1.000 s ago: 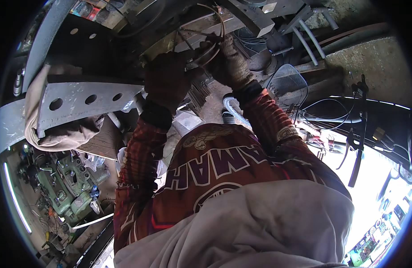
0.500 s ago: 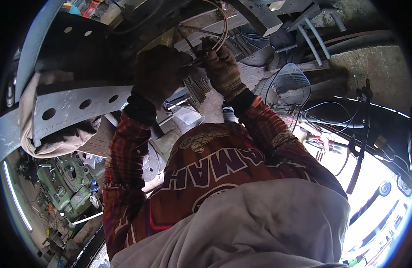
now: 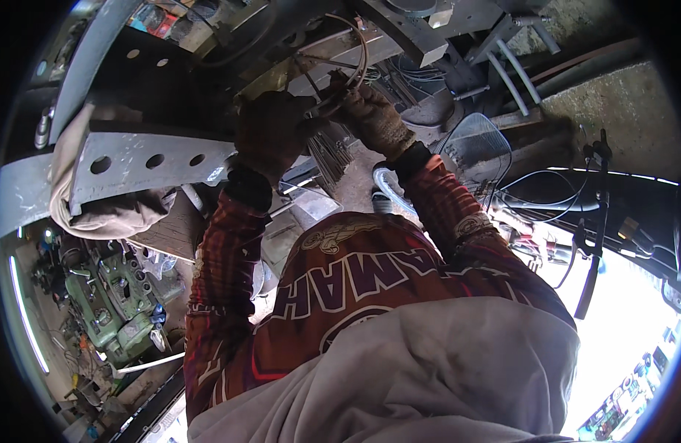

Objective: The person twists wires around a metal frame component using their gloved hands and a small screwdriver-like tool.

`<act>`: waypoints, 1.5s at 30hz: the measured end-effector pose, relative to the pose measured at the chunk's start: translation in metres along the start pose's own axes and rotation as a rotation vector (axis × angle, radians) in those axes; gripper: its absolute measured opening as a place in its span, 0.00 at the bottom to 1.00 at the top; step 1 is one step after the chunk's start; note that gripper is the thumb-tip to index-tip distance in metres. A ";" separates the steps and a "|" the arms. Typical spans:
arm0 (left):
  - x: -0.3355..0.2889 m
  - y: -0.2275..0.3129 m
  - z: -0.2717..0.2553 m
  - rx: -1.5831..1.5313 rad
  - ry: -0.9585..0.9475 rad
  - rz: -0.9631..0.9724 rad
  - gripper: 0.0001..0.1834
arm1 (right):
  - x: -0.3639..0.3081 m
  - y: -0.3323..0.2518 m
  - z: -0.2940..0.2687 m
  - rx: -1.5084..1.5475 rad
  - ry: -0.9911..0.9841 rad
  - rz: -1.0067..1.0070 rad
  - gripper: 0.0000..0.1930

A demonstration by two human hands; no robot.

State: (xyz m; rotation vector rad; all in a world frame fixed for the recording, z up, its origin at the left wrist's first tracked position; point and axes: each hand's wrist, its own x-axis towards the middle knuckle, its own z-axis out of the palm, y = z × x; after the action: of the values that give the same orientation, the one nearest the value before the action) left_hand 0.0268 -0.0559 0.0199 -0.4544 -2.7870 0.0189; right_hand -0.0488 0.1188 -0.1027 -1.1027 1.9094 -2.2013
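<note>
Both my hands wear dirty brown work gloves and meet at the upper middle of the view. My right hand (image 3: pixel 374 122) is closed on a thin curved rod (image 3: pixel 365 52), which bends upward in a hoop. Close beside it, my left hand (image 3: pixel 274 140) is closed in shadow, and what its fingers grip cannot be made out. Between and just beyond the gloves stands a dark thin bar (image 3: pixel 305 68) with a crosspiece. A bundle of thin metal rods (image 3: pixel 329 162) lies below the hands.
A grey beam with round holes (image 3: pixel 126 171) and a beige cloth (image 3: pixel 126 215) are at left. Steel beams (image 3: pixel 411 40) cross beyond my hands. To the right are a wire mesh piece (image 3: pixel 479 140) and cables (image 3: pixel 540 199). A green machine (image 3: pixel 108 310) stands lower left.
The whole view has shifted, so the beam and machine at left sit farther right. My hands stay together at the curved rod, slightly lower in the picture.
</note>
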 end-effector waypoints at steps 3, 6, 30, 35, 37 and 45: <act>-0.006 0.004 0.002 0.078 0.016 -0.009 0.20 | -0.001 0.000 0.001 0.279 0.062 0.227 0.19; -0.010 0.015 0.012 0.134 0.143 0.005 0.15 | 0.004 -0.006 -0.002 0.533 0.204 0.602 0.20; -0.032 0.016 -0.014 0.083 0.031 -0.017 0.11 | 0.002 -0.059 -0.001 0.732 0.293 0.797 0.31; -0.045 0.010 -0.003 -0.302 0.239 -0.118 0.12 | -0.006 -0.053 -0.036 1.043 0.192 0.634 0.38; -0.047 0.013 -0.011 -0.489 0.179 -0.219 0.14 | -0.008 -0.052 -0.045 1.053 0.242 0.617 0.39; -0.055 0.016 -0.034 -1.669 0.003 -0.840 0.18 | -0.020 -0.048 -0.050 1.193 0.136 0.549 0.36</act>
State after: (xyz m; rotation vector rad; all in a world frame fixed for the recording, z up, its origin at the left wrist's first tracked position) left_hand 0.0919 -0.0595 0.0344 0.4580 -2.0361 -2.3927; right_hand -0.0391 0.1829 -0.0702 -0.1851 0.4764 -2.3766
